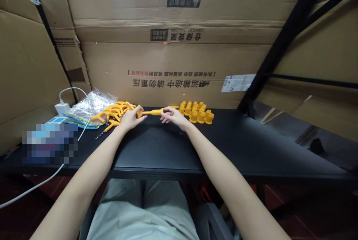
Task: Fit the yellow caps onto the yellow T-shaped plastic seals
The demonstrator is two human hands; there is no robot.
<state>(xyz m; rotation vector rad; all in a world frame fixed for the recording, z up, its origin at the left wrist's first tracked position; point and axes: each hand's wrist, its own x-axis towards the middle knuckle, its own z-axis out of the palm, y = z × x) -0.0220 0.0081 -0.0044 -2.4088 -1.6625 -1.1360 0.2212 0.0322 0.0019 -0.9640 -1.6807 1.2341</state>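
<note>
Stretched between my hands is a yellow corkscrew-like piece, with a thin ribbed shaft on the left and a wider sleeve on the right. My left hand grips its handle end, thumb pointing toward the right. The fingers of my right hand are closed on the wider end, hiding its tip. Close behind my left hand lies a heap of yellow-handled corkscrews, some with dark metal spirals showing. Just beyond my right hand, several yellow cup-shaped parts stand in rows.
Clear plastic bags and colourful packets lie at the back left beside a white charger. Its cable crosses the black table near a blurred-out object. Cardboard walls the back; a black frame post rises right.
</note>
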